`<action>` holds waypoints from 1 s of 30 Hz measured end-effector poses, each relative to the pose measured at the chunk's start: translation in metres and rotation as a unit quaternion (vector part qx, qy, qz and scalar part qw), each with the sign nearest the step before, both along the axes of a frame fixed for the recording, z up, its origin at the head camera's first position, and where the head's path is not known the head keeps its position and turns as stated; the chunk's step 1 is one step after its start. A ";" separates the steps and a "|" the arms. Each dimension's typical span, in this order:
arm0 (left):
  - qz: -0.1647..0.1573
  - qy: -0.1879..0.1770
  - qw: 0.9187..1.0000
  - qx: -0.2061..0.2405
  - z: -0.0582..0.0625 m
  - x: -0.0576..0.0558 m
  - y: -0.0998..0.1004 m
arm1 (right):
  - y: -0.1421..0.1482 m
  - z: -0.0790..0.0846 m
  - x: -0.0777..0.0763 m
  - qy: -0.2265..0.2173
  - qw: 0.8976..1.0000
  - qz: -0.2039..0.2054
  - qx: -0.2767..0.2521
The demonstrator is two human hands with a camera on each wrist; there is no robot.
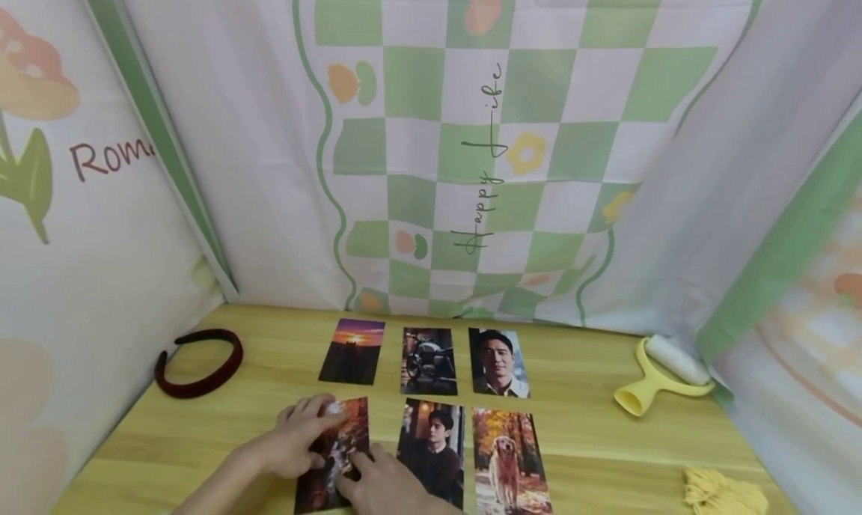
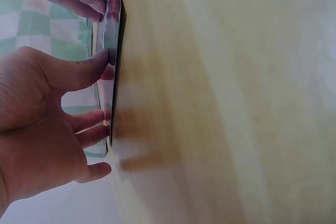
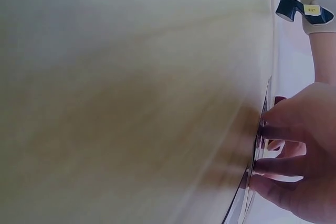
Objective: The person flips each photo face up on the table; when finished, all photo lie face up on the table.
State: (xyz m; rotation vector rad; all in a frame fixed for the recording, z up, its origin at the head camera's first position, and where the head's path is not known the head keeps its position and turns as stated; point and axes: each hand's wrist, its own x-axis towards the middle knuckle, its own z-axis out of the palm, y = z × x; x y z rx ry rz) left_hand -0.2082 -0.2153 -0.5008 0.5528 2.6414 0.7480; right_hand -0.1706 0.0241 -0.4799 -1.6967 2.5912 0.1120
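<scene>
A photo print of an autumn stream lies at the front left of two rows of prints. My left hand touches its left side with spread fingers and thumb. On the lower right part of the same print rest the fingertips of my right hand. Seen nearly edge-on in the left wrist view, the print lies flat under the left thumb and fingers. In the right wrist view, the right hand touches it with extended fingers. Beside it lies a print of a seated person, its lower part near my right hand.
Prints of a sunset, a motorcycle, a person's portrait and a golden retriever lie around. A dark red headband is at left; a yellow-handled roller and yellow yarn-like bundle at right. Curtains enclose the table.
</scene>
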 end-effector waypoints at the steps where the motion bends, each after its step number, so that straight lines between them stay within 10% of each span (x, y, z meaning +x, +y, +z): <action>1: 0.003 -0.003 1.000 0.002 0.000 0.000 0.000 | 0.000 0.002 0.000 -0.005 1.000 -0.001 -0.002; 5: 0.006 0.001 1.000 0.013 -0.002 -0.001 0.002 | 0.000 0.009 0.004 -0.016 1.000 -0.011 -0.003; 9: 0.005 0.012 1.000 0.014 0.003 0.002 0.004 | -0.002 -0.017 -0.003 0.008 1.000 -0.004 -0.023; 16: 0.004 0.006 1.000 0.014 -0.002 0.001 0.002 | -0.003 0.008 0.007 -0.023 0.999 -0.019 -0.018; 25: -0.009 0.016 1.000 0.021 0.000 0.000 0.004 | 0.001 -0.057 -0.027 -0.042 0.997 -0.034 -0.057; 30: 0.004 0.050 0.998 0.024 0.029 0.008 0.017 | 0.013 -0.005 -0.021 -0.073 0.991 -0.086 -0.069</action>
